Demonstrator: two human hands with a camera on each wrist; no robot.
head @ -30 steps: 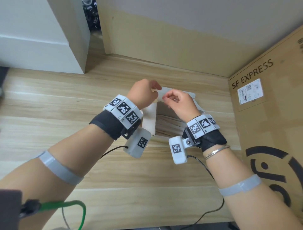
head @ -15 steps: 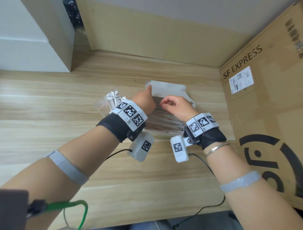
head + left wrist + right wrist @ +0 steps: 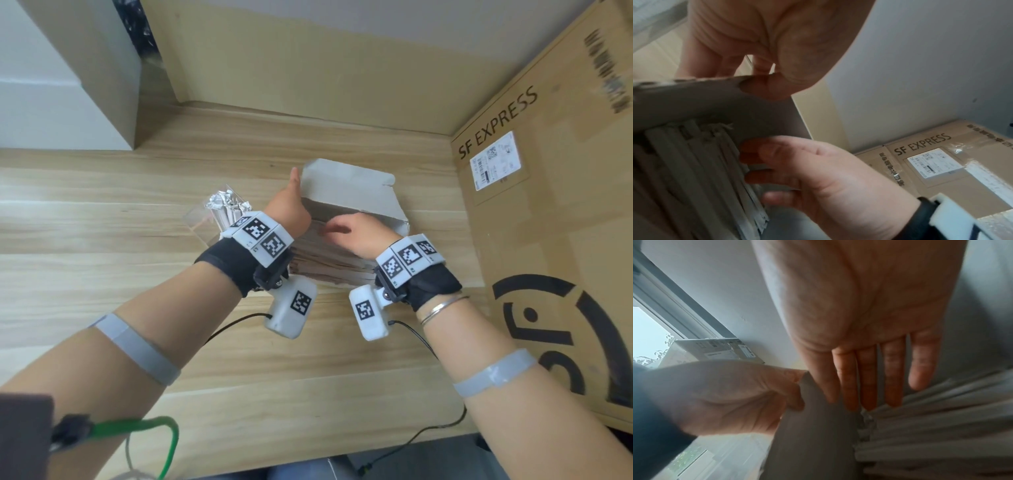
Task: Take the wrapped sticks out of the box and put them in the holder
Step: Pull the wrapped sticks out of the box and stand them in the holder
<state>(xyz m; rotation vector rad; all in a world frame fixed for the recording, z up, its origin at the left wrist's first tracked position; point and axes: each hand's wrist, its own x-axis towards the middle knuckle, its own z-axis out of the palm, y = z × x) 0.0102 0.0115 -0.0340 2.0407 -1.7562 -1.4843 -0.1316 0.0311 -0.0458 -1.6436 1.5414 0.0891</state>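
A grey cardboard box [image 3: 349,186] lies on the wooden table [image 3: 102,274] with its lid folded back. It is packed with paper-wrapped sticks [image 3: 329,267], also seen up close as the sticks [image 3: 694,162] and the sticks [image 3: 941,418]. My left hand [image 3: 291,209] pinches the box's left wall [image 3: 705,97] between thumb and fingers. My right hand [image 3: 342,228] reaches into the box, its straight fingers [image 3: 869,382] touching the top sticks. A clear holder [image 3: 205,222] with several foil-topped sticks stands just left of the box, partly hidden behind my left wrist.
A large brown SF EXPRESS carton [image 3: 548,205] walls off the right side. A beige panel [image 3: 308,68] stands at the back and a white box [image 3: 51,85] at the back left. Cables [image 3: 411,442] trail at the table's near edge.
The box went from being held up by both hands to lying on the table. My right hand let go of the flap and moved down onto the sticks. The holder came into view.
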